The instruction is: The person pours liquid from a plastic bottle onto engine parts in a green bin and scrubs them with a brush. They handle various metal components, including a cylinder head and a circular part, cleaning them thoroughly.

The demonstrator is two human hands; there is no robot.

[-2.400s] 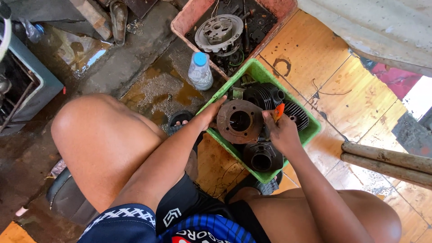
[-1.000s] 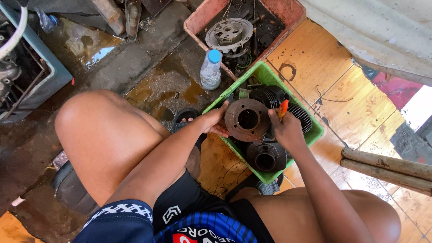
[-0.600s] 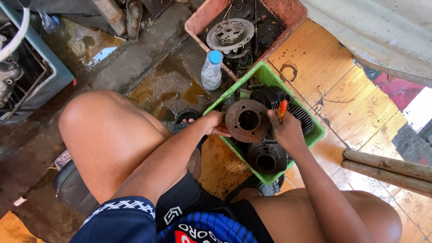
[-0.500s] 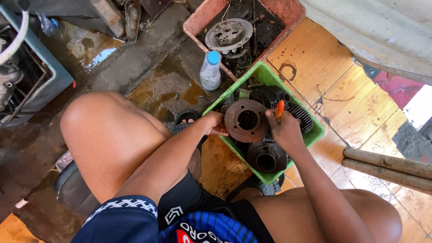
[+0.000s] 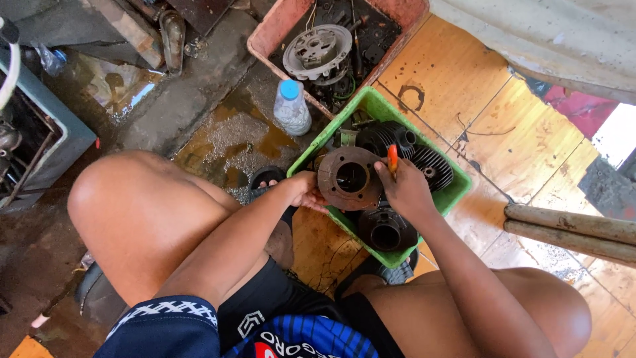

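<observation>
Over green crate [image 5: 371, 106]: holding rusty engine cylinder [image 5: 349, 178], flange face up.
Left hand [image 5: 304, 190]: gripping cylinder's rim, steadying it.
Right hand [image 5: 404, 189]: closed around orange-handled tool [image 5: 392, 159], tip at flange edge.
Technique: keeping cylinder level, scraping lightly, avoiding bore.

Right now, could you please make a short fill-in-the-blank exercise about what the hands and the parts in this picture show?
1. The left hand steadies a rusty round ____ cylinder.
2. The right hand grips a tool with an ____ handle.
3. The cylinder sits over a ____ plastic basket.
4. The clear bottle has a ____ cap.

Missing words: engine; orange; green; blue
</observation>
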